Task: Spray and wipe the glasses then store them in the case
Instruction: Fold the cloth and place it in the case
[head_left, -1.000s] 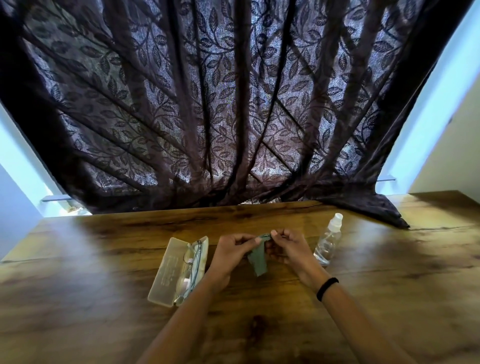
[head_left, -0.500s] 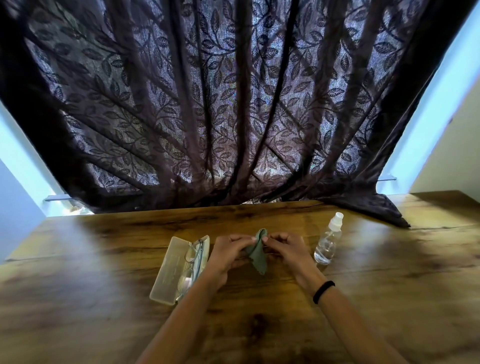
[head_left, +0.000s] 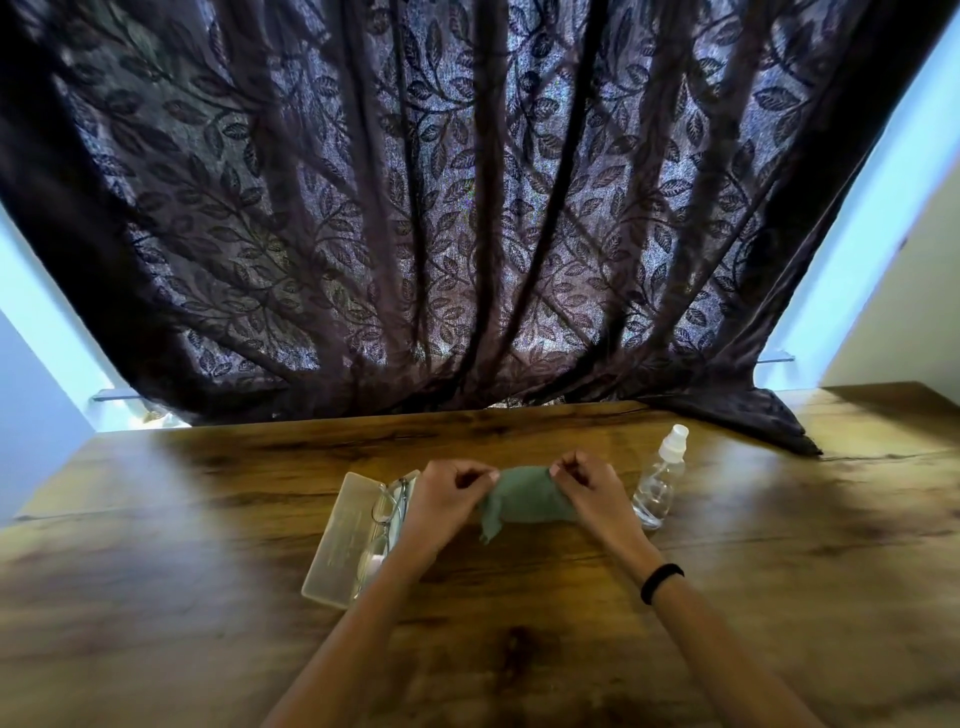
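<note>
Our left hand (head_left: 447, 499) and right hand (head_left: 587, 491) held a green cleaning cloth (head_left: 524, 496) stretched between them, just above the wooden bench (head_left: 208, 571). On each hand the fingers (head_left: 470, 475) were curled in, pinching an upper corner of the cloth between thumb and fingertips, while its lower left corner drooped toward the bench. The glasses (head_left: 387, 512) were not in our hands: they lay folded in the open, pale translucent glasses case (head_left: 345, 540), which rested on the bench just left of our left hand. Our left wrist partly covered them. We could not tell which half of the case was lid and which was base. A clear spray bottle (head_left: 660, 483) with a white nozzle stood upright just right of our right hand. A black band (head_left: 661, 583) circled our right wrist. Behind the bench hung a dark curtain (head_left: 467, 208) with a leaf pattern, its hem spilling onto the far right of the bench top.
</note>
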